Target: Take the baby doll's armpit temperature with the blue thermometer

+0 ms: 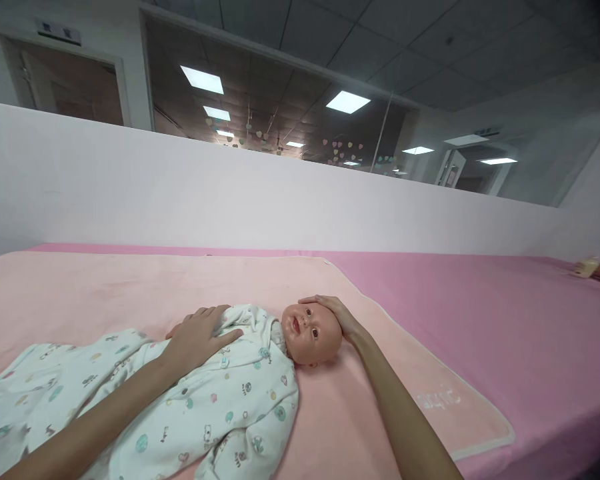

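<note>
A baby doll [305,337] lies on its back, its bald head toward the right. It wears a white printed outfit [250,400] with small coloured animal and dot patterns. My left hand [195,340] rests flat on the doll's chest, fingers stretched out and thumb apart. Against the top of the doll's head lies my right hand [333,310], its fingers extended along the far side of the head and partly hidden behind it. Under the doll is a peach blanket [360,413] with a pale edge.
A pink sheet [455,320] covers the surface beneath the blanket. Behind it stands a low white wall [230,193] with a window [290,87] above. At the far right edge sits a small yellowish item [587,267] beside something brown.
</note>
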{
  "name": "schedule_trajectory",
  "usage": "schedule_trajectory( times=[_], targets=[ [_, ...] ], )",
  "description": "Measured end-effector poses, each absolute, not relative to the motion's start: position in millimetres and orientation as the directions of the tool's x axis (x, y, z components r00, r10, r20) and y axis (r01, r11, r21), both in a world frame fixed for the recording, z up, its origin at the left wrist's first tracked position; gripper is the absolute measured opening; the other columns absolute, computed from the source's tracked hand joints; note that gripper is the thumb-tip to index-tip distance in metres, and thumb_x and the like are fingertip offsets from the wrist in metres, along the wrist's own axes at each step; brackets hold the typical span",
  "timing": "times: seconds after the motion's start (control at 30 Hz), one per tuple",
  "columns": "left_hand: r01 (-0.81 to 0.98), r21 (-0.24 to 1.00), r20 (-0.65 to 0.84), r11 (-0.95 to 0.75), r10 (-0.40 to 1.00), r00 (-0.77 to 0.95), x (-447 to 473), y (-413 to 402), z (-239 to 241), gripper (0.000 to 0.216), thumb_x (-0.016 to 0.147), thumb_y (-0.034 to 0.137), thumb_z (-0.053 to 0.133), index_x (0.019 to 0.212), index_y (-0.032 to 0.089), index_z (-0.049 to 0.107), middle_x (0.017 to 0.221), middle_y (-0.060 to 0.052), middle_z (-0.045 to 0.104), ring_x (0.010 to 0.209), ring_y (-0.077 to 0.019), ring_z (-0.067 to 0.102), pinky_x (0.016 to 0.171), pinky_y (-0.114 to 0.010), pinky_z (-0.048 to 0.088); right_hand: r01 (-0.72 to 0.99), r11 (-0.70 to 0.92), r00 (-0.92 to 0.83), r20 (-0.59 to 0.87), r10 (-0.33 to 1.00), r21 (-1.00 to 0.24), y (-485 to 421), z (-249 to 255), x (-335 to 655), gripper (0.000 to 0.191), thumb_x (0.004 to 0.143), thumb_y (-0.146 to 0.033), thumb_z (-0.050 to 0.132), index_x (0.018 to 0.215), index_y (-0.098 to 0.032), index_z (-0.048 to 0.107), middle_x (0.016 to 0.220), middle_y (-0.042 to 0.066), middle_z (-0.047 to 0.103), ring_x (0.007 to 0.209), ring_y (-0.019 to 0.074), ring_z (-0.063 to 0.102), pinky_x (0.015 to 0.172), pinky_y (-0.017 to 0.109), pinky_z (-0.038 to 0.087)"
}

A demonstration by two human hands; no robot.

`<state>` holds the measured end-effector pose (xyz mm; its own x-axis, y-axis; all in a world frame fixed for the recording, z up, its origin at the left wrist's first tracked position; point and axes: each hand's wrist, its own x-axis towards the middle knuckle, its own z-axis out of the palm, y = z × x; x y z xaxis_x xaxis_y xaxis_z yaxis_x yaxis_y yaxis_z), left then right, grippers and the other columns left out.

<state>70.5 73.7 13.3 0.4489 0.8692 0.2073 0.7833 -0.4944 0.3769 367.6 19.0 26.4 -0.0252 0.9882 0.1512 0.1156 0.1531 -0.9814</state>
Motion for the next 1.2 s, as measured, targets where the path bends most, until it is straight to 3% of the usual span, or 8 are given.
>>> schedule_trajectory(
  times=[0.13, 0.33, 0.47, 0.6, 0.77, 0.87, 1.03, 1.2],
  targets=[
    [0.79, 0.373, 0.202, -0.487, 0.873, 0.443, 70.8, 73.0, 14.4, 0.065, 0.07, 0.067, 0.036, 0.118, 0.024, 0.046, 0.11, -0.007, 0.057, 0.103, -0.031, 0.047, 0.081, -0.039, 0.037, 0.057, 0.193, 0.037, 0.196, 0.98, -0.979, 22.2, 23.4, 369.0, 0.037, 0.07, -0.044, 0.059, 0.103, -0.026, 0.062, 0.122, 0.002, 0.052, 0.108, 0.0218, 0.049, 0.093, 0.035, 0.037],
    [0.785, 0.377, 0.195, -0.491, 0.871, 0.451, 70.9, 71.1, 16.6, 0.064, 0.071, 0.065, 0.036, 0.119, 0.024, 0.046, 0.11, -0.008, 0.057, 0.102, -0.0307, 0.048, 0.083, -0.039, 0.037, 0.132, 0.141, -0.035, 0.138, 0.99, -0.981, 19.0, 25.3, 368.9, 0.04, 0.074, -0.048, 0.053, 0.089, -0.015, 0.067, 0.096, 0.009, 0.065, 0.094, 0.0244, 0.057, 0.087, 0.037, 0.041],
    [0.789, 0.376, 0.192, -0.486, 0.874, 0.447, 71.0, 71.6, 16.4, 0.065, 0.071, 0.065, 0.036, 0.119, 0.024, 0.045, 0.111, -0.008, 0.056, 0.104, -0.0311, 0.047, 0.083, -0.039, 0.037, 0.072, 0.152, -0.022, 0.15, 0.988, -0.986, 19.5, 24.0, 369.2, 0.035, 0.075, -0.043, 0.054, 0.099, -0.02, 0.064, 0.109, 0.006, 0.06, 0.104, 0.0227, 0.052, 0.092, 0.035, 0.038],
    [0.78, 0.375, 0.199, -0.501, 0.865, 0.46, 71.0, 73.1, 15.0, 0.064, 0.071, 0.065, 0.035, 0.119, 0.024, 0.045, 0.111, -0.008, 0.056, 0.104, -0.0311, 0.047, 0.084, -0.039, 0.036, 0.008, 0.155, 0.002, 0.155, 0.988, -0.988, 21.2, 23.0, 370.0, 0.041, 0.073, -0.04, 0.058, 0.113, -0.029, 0.054, 0.121, 0.002, 0.052, 0.108, 0.0206, 0.05, 0.093, 0.035, 0.038],
    [0.776, 0.378, 0.205, -0.505, 0.863, 0.462, 70.4, 72.5, 14.6, 0.065, 0.072, 0.065, 0.034, 0.12, 0.023, 0.044, 0.11, -0.009, 0.056, 0.103, -0.0306, 0.047, 0.083, -0.04, 0.037, 0.115, 0.142, -0.05, 0.137, 0.989, -0.983, 17.7, 26.6, 368.1, 0.039, 0.075, -0.047, 0.052, 0.091, -0.015, 0.066, 0.099, 0.009, 0.064, 0.096, 0.0239, 0.056, 0.088, 0.036, 0.04],
    [0.765, 0.374, 0.218, -0.524, 0.852, 0.476, 69.9, 71.3, 15.1, 0.065, 0.073, 0.065, 0.033, 0.12, 0.021, 0.044, 0.109, -0.009, 0.057, 0.102, -0.0299, 0.048, 0.083, -0.04, 0.037, 0.1, 0.148, -0.039, 0.145, 0.989, -0.984, 17.9, 26.8, 367.6, 0.038, 0.075, -0.047, 0.053, 0.092, -0.016, 0.066, 0.101, 0.008, 0.063, 0.099, 0.024, 0.055, 0.09, 0.037, 0.039],
    [0.767, 0.368, 0.224, -0.525, 0.851, 0.475, 70.2, 70.7, 16.0, 0.064, 0.074, 0.065, 0.033, 0.119, 0.022, 0.045, 0.108, -0.009, 0.057, 0.102, -0.03, 0.048, 0.083, -0.04, 0.037, 0.002, 0.14, -0.003, 0.14, 0.99, -0.99, 20.8, 24.3, 369.3, 0.044, 0.071, -0.044, 0.059, 0.111, -0.028, 0.056, 0.116, 0.004, 0.056, 0.109, 0.0224, 0.049, 0.094, 0.038, 0.036],
    [0.772, 0.359, 0.226, -0.524, 0.851, 0.473, 70.7, 70.0, 16.7, 0.063, 0.074, 0.064, 0.033, 0.118, 0.022, 0.046, 0.106, -0.008, 0.058, 0.1, -0.0295, 0.05, 0.081, -0.039, 0.038, 0.087, 0.129, -0.037, 0.126, 0.991, -0.988, 19.3, 23.5, 370.0, 0.039, 0.074, -0.049, 0.053, 0.094, -0.018, 0.066, 0.106, 0.008, 0.061, 0.101, 0.0255, 0.054, 0.091, 0.039, 0.038]
  ],
)
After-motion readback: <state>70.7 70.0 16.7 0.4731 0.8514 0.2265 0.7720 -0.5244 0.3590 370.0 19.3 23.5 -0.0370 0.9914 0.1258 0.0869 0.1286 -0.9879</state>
